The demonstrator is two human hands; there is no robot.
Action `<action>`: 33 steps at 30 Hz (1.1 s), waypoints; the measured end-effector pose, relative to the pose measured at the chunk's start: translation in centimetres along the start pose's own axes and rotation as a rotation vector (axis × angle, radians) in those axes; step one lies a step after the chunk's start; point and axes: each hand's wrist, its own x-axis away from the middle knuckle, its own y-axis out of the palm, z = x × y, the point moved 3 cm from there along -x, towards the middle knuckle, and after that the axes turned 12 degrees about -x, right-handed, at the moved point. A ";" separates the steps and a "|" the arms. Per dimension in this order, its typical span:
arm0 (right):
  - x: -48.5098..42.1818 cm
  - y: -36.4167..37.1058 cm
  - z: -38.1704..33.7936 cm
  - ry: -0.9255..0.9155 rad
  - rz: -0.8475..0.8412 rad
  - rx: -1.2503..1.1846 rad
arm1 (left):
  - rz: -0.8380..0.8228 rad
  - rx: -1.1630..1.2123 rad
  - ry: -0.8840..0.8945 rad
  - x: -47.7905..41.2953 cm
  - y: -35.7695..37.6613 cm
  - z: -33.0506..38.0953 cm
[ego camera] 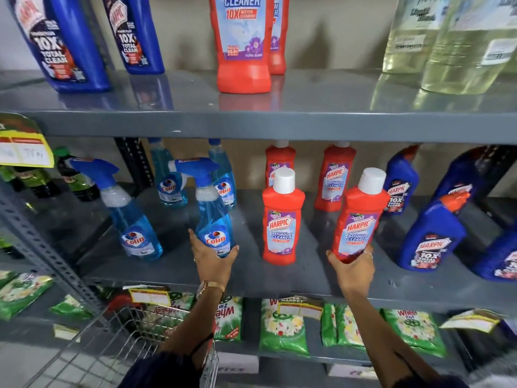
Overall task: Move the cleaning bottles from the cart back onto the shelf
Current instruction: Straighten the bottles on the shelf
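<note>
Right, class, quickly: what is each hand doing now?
Left hand: closed on the blue Colin spray bottle.
Right hand: closed on a red Harpic bottle.

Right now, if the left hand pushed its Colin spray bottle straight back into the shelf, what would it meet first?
Probably the rear Colin bottle, behind the held Colin spray bottle in the left hand; depth between them is unclear.

We have a single wide-angle view from the person's head, facing forward and slightly down at the grey shelf [279, 127] from close range. Both arms reach in from our lower edge, above the cart [117, 340].
</note>
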 end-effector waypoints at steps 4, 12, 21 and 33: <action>0.2 0.1 -0.4 0.013 -0.068 -0.039 | -0.018 -0.003 -0.005 0.1 -0.4 0.2; 1.7 -6.5 0.0 -0.164 0.189 -0.200 | 0.126 -0.088 0.211 9.2 -1.8 3.0; -6.9 -10.8 1.6 -0.018 0.173 -0.010 | -0.446 -0.649 0.858 19.4 9.6 8.4; -8.6 -12.0 2.9 -0.017 0.119 -0.091 | -0.386 -0.864 0.844 20.6 10.4 8.7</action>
